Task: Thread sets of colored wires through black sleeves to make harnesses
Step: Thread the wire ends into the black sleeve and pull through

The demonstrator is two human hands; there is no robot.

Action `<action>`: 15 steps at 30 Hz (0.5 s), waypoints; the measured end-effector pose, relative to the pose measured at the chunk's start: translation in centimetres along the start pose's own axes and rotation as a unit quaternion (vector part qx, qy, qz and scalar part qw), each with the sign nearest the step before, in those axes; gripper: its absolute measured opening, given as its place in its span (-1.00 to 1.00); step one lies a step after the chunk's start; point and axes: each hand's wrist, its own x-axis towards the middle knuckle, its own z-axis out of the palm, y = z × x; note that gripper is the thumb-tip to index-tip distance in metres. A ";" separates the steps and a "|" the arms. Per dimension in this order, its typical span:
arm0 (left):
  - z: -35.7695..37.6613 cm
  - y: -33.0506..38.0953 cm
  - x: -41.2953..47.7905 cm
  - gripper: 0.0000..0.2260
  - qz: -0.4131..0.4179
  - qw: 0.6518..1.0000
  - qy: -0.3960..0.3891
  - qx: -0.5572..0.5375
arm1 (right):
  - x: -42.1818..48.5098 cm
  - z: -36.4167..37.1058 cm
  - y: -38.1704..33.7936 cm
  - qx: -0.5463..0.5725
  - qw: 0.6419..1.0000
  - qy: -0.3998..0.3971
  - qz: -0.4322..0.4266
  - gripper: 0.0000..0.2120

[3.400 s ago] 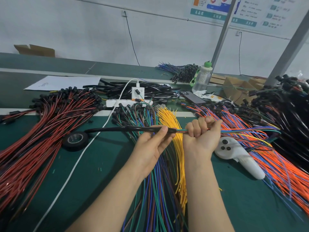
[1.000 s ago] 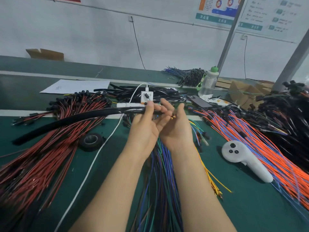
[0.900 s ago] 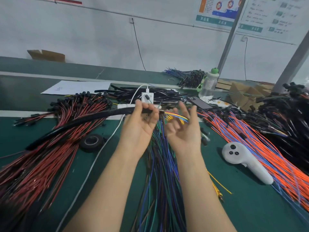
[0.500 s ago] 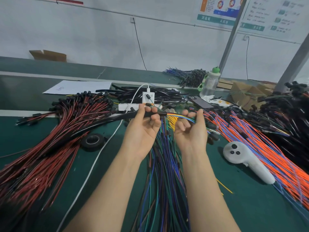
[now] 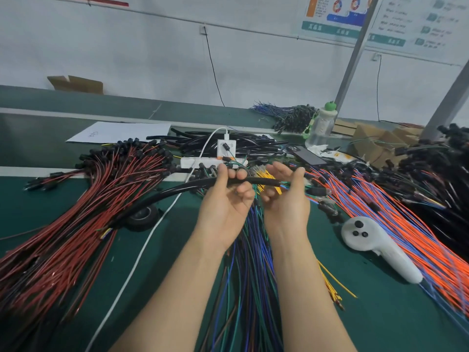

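Note:
A long black sleeve (image 5: 177, 190) runs from the lower left up to my two raised hands. My left hand (image 5: 225, 199) pinches it between thumb and fingers. My right hand (image 5: 286, 196) holds its right end, where colored wires (image 5: 308, 191) with black connectors stick out. A few wire tips show at the sleeve's far left end (image 5: 106, 231). Under my forearms lies a pile of blue and green wires (image 5: 248, 275), with yellow wires (image 5: 330, 288) beside it.
Red and black wires (image 5: 76, 212) cover the left of the green bench. Orange and blue wires (image 5: 406, 237) lie on the right, by a white controller (image 5: 375, 247). A tape roll (image 5: 142, 217), a white power strip (image 5: 210, 162), spare black sleeves (image 5: 241, 142), a phone (image 5: 305, 154) and a bottle (image 5: 321, 125) sit behind.
The sleeve has slid to the right over the wires; its right end now reaches my right hand. My right hand has closed on that end. Wire tips now show at the left end.

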 end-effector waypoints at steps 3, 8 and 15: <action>0.5 -0.6 0.1 -0.70 -0.003 1.000 0.000 0.008 | 0.0 -0.5 0.4 -0.039 0.998 -0.040 0.024 -0.53; 0.5 0.0 0.3 -0.71 -0.004 1.000 -0.021 0.001 | 0.3 -1.0 -0.6 0.080 0.993 -0.034 0.076 -0.69; 0.3 -0.1 0.0 -0.66 -0.004 1.000 -0.024 0.002 | 0.9 -1.1 -1.0 0.251 0.964 0.012 0.085 -0.60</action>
